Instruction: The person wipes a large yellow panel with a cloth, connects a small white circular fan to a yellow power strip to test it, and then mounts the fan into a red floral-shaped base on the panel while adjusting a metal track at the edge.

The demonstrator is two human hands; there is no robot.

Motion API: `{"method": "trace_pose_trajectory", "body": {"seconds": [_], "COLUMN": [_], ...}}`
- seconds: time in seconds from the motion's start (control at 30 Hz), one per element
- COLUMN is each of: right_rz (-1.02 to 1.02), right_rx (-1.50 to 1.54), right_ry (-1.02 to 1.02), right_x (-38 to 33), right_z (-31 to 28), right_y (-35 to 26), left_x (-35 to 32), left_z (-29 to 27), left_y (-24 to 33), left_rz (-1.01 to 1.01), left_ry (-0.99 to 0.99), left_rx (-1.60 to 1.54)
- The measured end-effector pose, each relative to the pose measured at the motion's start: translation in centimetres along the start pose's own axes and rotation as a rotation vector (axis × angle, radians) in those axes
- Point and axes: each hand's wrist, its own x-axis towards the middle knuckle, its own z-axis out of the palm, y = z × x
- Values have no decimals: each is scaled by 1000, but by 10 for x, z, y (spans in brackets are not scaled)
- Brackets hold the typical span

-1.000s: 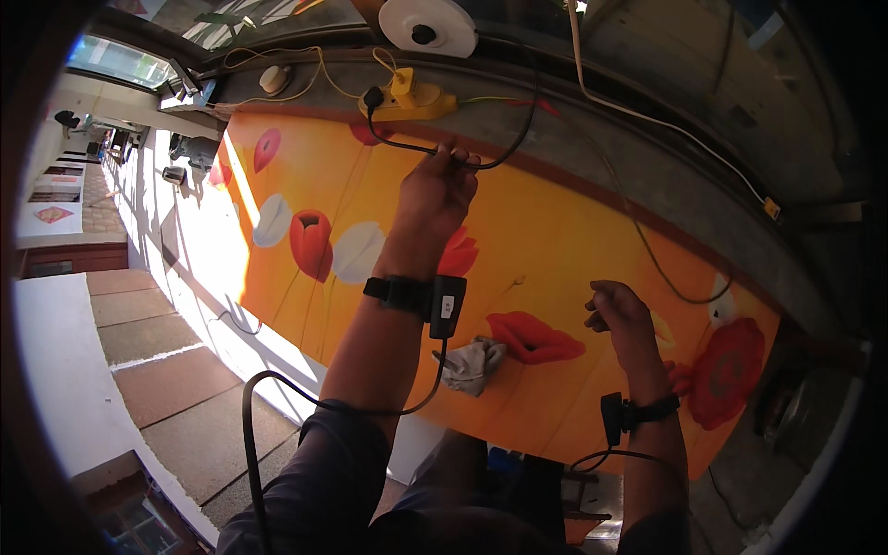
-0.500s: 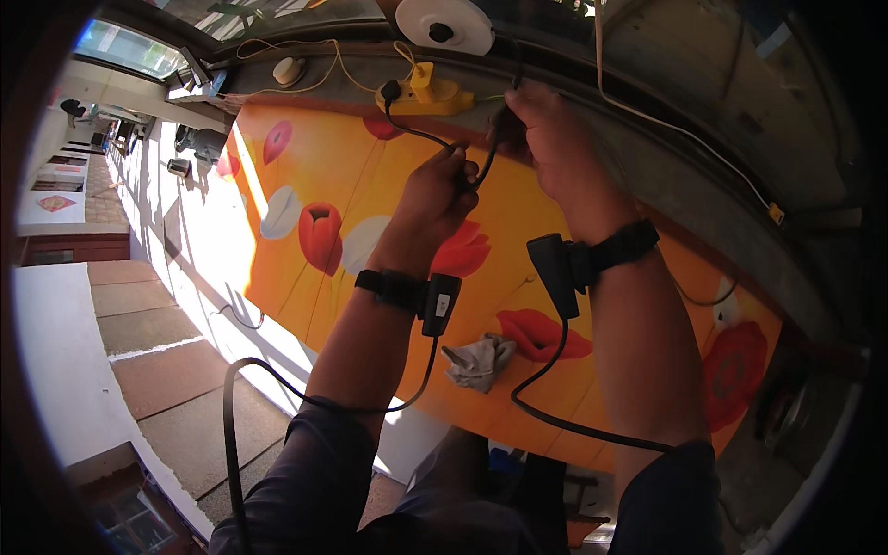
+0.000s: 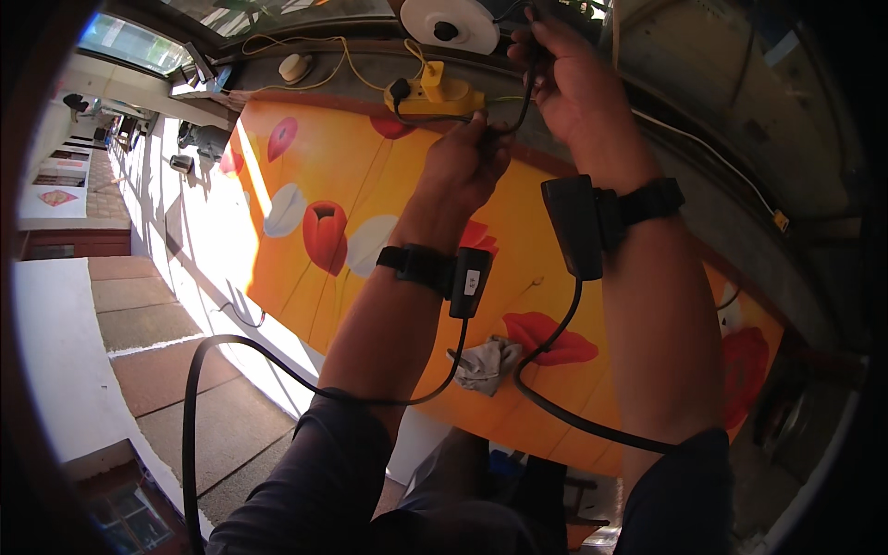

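While my left hand [image 3: 465, 166] keeps its pinch on the black cable [image 3: 529, 85], my right hand [image 3: 578, 79] has come up from low over the counter [image 3: 518, 236] in the head view. A second ago it was loosely curled there, away from the cable; half a second ago it had reached the cable's upper stretch. Now it is higher again, just beside the white disc [image 3: 474, 26] with the dark knob in its middle. I judge that this puts the cable under control at two places, with a short bent length between my hands instead of a wide loop.

My left fingers are closed around the cable, with no gap I can see; the hand has shifted a little up and to the right. My right fingers are drawn in, thumb close to forefinger, apparently pinching the cable near the top edge, though I cannot tell how firmly.

The cable runs from the black plug [image 3: 400, 90] in the yellow power strip [image 3: 462, 100], through my left fingers, then up to my right. The strip sits along the counter's far edge, its yellow plug [image 3: 431, 81] beside the black one. Nearer me, a crumpled grey cloth [image 3: 483, 364] lies on the flowered covering, untouched.
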Motion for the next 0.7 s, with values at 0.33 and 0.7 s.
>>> {"method": "trace_pose_trajectory", "body": {"seconds": [0.33,0.7], "right_rz": [-113,-182], "right_rx": [16,-65], "right_ry": [-157,-434], "right_x": [28,-129], "right_z": [21,-8], "right_y": [-9,-37], "left_x": [19,9], "left_z": [-13,-56], "left_y": [-11,17], "left_rz": [-85,188], "left_ry": [-157,-53], "left_rx": [-32,-16]}}
